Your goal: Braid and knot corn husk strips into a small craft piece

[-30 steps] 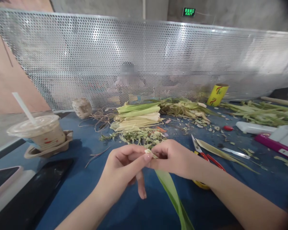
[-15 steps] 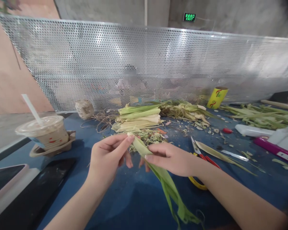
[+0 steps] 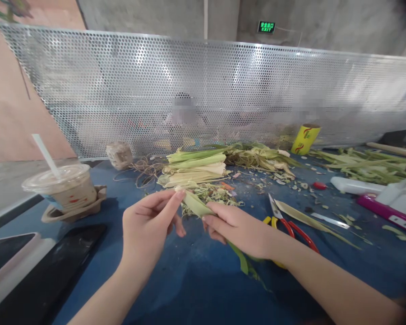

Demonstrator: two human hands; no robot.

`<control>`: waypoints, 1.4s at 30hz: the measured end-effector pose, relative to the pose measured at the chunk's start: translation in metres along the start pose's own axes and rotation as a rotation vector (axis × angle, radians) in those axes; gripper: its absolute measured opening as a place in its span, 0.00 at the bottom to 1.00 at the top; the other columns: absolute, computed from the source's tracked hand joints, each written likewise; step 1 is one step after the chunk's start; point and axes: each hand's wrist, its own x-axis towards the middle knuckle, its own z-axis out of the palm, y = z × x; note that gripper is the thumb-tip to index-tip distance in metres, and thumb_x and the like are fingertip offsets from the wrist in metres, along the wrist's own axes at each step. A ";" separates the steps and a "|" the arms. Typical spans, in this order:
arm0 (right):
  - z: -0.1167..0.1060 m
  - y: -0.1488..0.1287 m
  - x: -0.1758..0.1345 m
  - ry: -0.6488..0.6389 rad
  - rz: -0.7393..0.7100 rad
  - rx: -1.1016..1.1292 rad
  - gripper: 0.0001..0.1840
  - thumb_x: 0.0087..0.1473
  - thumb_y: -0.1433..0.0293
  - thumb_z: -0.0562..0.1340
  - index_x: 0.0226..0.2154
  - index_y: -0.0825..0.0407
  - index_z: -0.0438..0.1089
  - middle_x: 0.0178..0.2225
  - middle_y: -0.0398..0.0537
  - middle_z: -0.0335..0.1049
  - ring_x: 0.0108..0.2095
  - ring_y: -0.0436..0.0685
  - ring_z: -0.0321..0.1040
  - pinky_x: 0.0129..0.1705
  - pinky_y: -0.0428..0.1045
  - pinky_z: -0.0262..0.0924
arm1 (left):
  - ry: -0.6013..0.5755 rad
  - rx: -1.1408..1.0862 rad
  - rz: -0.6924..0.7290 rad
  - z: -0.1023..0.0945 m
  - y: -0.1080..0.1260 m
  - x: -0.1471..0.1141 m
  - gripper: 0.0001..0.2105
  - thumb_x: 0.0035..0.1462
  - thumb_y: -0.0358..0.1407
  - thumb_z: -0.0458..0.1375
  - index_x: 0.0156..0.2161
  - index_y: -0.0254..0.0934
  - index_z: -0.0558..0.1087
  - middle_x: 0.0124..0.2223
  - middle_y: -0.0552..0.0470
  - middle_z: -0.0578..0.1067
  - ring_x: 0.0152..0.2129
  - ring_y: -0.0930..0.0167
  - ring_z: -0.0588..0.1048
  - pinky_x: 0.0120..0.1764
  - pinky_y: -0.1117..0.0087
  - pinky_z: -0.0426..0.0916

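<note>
Between my two hands runs a pale green corn husk (image 3: 196, 205). My left hand (image 3: 152, 221) pinches its whitish end between thumb and forefinger. My right hand (image 3: 237, 228) is closed round the husk further along, and the greener tail hangs out below that palm. Just beyond my fingers lies a heap of shredded plant scraps (image 3: 211, 194). Behind it is a stack of flat husks (image 3: 196, 164). Red and yellow scissors (image 3: 286, 221) rest to the right of my right hand, partly hidden by the forearm.
At the left stand a lidded drink cup (image 3: 66, 189) with a straw and a phone (image 3: 6, 253). A ball of twine (image 3: 119, 155) sits at the back. A yellow tube (image 3: 305, 139), a glue gun (image 3: 362, 186) and a blade (image 3: 329, 220) are to the right. A perforated metal screen (image 3: 203, 90) closes off the far side.
My right hand has closed more tightly round the husk, gathering it in. The hanging tail has swung and less of it shows. My left hand keeps its pinch, slightly further left.
</note>
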 end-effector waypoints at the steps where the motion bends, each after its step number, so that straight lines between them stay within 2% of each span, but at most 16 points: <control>1: 0.000 -0.001 0.001 -0.005 -0.009 0.029 0.13 0.60 0.63 0.46 0.29 0.51 0.56 0.22 0.38 0.55 0.23 0.47 0.54 0.30 0.45 0.52 | 0.004 -0.020 -0.010 0.000 0.000 0.000 0.05 0.43 0.35 0.62 0.24 0.35 0.73 0.09 0.60 0.66 0.05 0.79 0.61 0.11 0.78 0.51; 5: 0.005 0.001 0.007 -0.002 -0.023 0.223 0.14 0.60 0.65 0.47 0.25 0.52 0.52 0.18 0.36 0.51 0.20 0.46 0.52 0.27 0.45 0.52 | -0.044 -0.085 -0.075 0.001 -0.002 0.000 0.07 0.44 0.37 0.62 0.27 0.35 0.72 0.10 0.60 0.67 0.06 0.79 0.62 0.11 0.81 0.48; 7: 0.008 0.004 0.009 0.007 -0.029 0.338 0.14 0.60 0.65 0.48 0.24 0.51 0.51 0.17 0.35 0.49 0.18 0.45 0.51 0.25 0.44 0.51 | -0.127 -0.084 -0.099 0.002 -0.005 -0.002 0.08 0.44 0.37 0.62 0.30 0.36 0.72 0.11 0.59 0.68 0.07 0.80 0.63 0.11 0.81 0.49; 10: 0.011 0.007 0.011 -0.006 -0.055 0.400 0.14 0.60 0.63 0.49 0.25 0.52 0.55 0.19 0.38 0.53 0.19 0.45 0.50 0.24 0.44 0.51 | -0.259 -0.003 -0.142 0.004 -0.010 -0.006 0.07 0.46 0.37 0.61 0.30 0.35 0.73 0.11 0.58 0.68 0.07 0.80 0.61 0.12 0.81 0.49; 14: 0.011 0.006 0.010 -0.005 -0.029 0.402 0.15 0.59 0.63 0.50 0.25 0.54 0.57 0.23 0.40 0.57 0.19 0.44 0.50 0.24 0.44 0.51 | -0.279 0.009 -0.191 0.004 -0.015 -0.007 0.10 0.48 0.40 0.59 0.25 0.33 0.73 0.10 0.57 0.67 0.07 0.81 0.56 0.13 0.80 0.47; 19: 0.018 0.013 0.017 -0.009 -0.070 0.648 0.17 0.58 0.62 0.52 0.22 0.53 0.54 0.14 0.34 0.49 0.15 0.43 0.49 0.22 0.44 0.50 | -0.437 -0.148 -0.299 0.003 -0.018 -0.005 0.14 0.51 0.44 0.56 0.36 0.35 0.73 0.10 0.59 0.66 0.08 0.80 0.59 0.15 0.80 0.50; 22: 0.020 0.014 0.020 -0.023 -0.091 0.689 0.15 0.57 0.62 0.52 0.23 0.53 0.55 0.15 0.34 0.51 0.15 0.43 0.49 0.23 0.44 0.52 | -0.433 -0.187 -0.276 0.003 -0.019 -0.003 0.13 0.51 0.43 0.56 0.37 0.35 0.73 0.10 0.60 0.64 0.08 0.80 0.60 0.16 0.80 0.52; 24: 0.016 0.009 0.016 -0.033 -0.049 0.536 0.15 0.58 0.60 0.51 0.25 0.53 0.57 0.18 0.38 0.56 0.19 0.46 0.56 0.26 0.46 0.56 | -0.391 -0.237 -0.274 0.003 -0.018 -0.002 0.12 0.51 0.42 0.57 0.36 0.36 0.73 0.10 0.61 0.63 0.08 0.81 0.59 0.15 0.81 0.52; 27: 0.004 -0.003 0.002 0.042 0.009 0.083 0.20 0.59 0.56 0.45 0.28 0.52 0.61 0.27 0.45 0.65 0.30 0.51 0.64 0.34 0.49 0.58 | -0.276 -0.324 -0.339 0.001 -0.016 0.001 0.11 0.47 0.41 0.60 0.34 0.36 0.74 0.12 0.62 0.64 0.08 0.84 0.56 0.14 0.83 0.50; 30: -0.006 -0.009 -0.015 0.347 0.090 -0.510 0.19 0.59 0.57 0.44 0.34 0.51 0.62 0.31 0.48 0.67 0.33 0.56 0.65 0.33 0.51 0.58 | -0.237 -0.342 -0.427 -0.001 -0.015 0.004 0.12 0.44 0.42 0.62 0.33 0.36 0.75 0.16 0.61 0.68 0.07 0.86 0.53 0.13 0.83 0.48; 32: -0.009 -0.004 -0.025 0.540 0.241 -0.901 0.14 0.58 0.62 0.48 0.36 0.54 0.62 0.32 0.52 0.67 0.35 0.61 0.66 0.33 0.52 0.58 | -0.256 -0.337 -0.422 -0.001 -0.016 0.006 0.12 0.44 0.42 0.62 0.34 0.36 0.75 0.23 0.58 0.73 0.08 0.87 0.53 0.13 0.83 0.47; 34: -0.010 0.007 -0.035 0.590 0.468 -1.159 0.13 0.56 0.64 0.51 0.35 0.58 0.63 0.32 0.57 0.67 0.37 0.65 0.66 0.33 0.54 0.58 | -0.275 -0.328 -0.388 0.000 -0.018 0.006 0.12 0.46 0.41 0.61 0.34 0.36 0.75 0.29 0.56 0.75 0.09 0.88 0.54 0.14 0.84 0.48; 36: -0.009 0.018 -0.044 0.543 0.697 -1.212 0.14 0.56 0.66 0.51 0.36 0.60 0.64 0.32 0.60 0.67 0.35 0.66 0.67 0.30 0.54 0.59 | -0.296 -0.307 -0.357 0.000 -0.019 0.005 0.12 0.47 0.42 0.61 0.34 0.35 0.75 0.31 0.55 0.76 0.10 0.88 0.55 0.15 0.84 0.48; 38: -0.008 0.028 -0.051 0.501 0.830 -1.187 0.14 0.56 0.68 0.51 0.38 0.62 0.64 0.34 0.62 0.67 0.35 0.67 0.67 0.29 0.53 0.60 | -0.309 -0.274 -0.314 0.000 -0.020 0.004 0.12 0.47 0.42 0.60 0.33 0.35 0.75 0.31 0.54 0.76 0.10 0.87 0.56 0.15 0.83 0.49; 40: -0.006 0.035 -0.056 0.484 0.874 -1.167 0.14 0.56 0.70 0.52 0.40 0.63 0.63 0.35 0.62 0.67 0.36 0.66 0.68 0.30 0.52 0.60 | -0.327 -0.232 -0.260 -0.001 -0.019 0.003 0.12 0.47 0.42 0.60 0.33 0.35 0.76 0.30 0.54 0.76 0.11 0.86 0.56 0.16 0.82 0.50; 42: -0.003 0.039 -0.058 0.483 0.887 -1.158 0.13 0.55 0.72 0.52 0.42 0.63 0.63 0.37 0.63 0.66 0.37 0.66 0.68 0.31 0.52 0.60 | -0.352 -0.163 -0.195 -0.003 -0.018 0.003 0.11 0.49 0.42 0.58 0.32 0.35 0.76 0.24 0.55 0.73 0.11 0.84 0.57 0.17 0.81 0.51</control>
